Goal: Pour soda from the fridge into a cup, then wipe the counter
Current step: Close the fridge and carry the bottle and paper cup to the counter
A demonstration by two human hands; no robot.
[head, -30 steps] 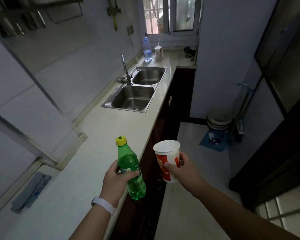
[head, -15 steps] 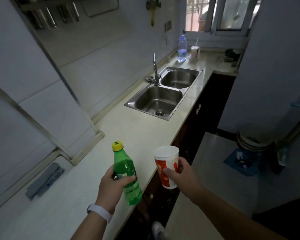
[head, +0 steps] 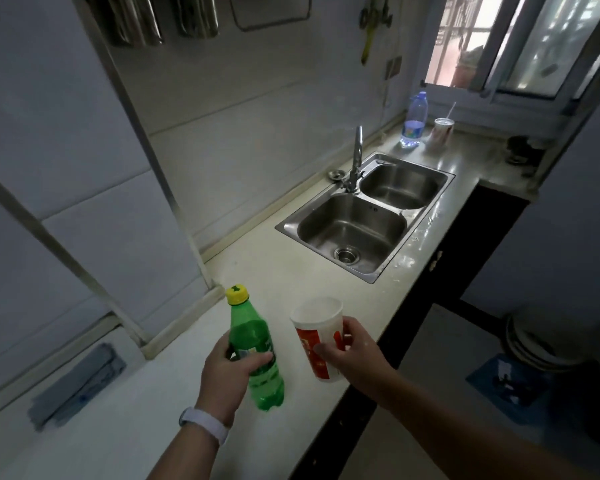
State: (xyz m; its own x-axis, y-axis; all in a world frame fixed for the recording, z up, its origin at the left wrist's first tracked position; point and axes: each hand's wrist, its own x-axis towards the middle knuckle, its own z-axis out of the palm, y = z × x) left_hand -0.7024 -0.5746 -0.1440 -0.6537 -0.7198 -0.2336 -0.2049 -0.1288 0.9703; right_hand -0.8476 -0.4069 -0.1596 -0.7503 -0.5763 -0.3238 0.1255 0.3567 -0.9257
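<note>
A green soda bottle (head: 253, 344) with a yellow cap on stands nearly upright over the pale counter (head: 312, 271). My left hand (head: 227, 375) grips it around the label. To its right is a white paper cup (head: 317, 341) with red print, open end up and tilted slightly. My right hand (head: 352, 355) holds the cup by its side, above the counter near the front edge. I cannot tell whether the bottle or the cup touches the counter.
A steel double sink (head: 364, 216) with a tap (head: 355, 157) lies further along the counter. Behind it stand a clear water bottle (head: 413, 123) and a cup with a straw (head: 442, 129). A grey folded cloth (head: 78, 386) lies at the near left by the wall.
The view has turned left toward the counter. Both hands, still holding the bottle and the cup, have moved from beyond the counter's edge to above its surface.
</note>
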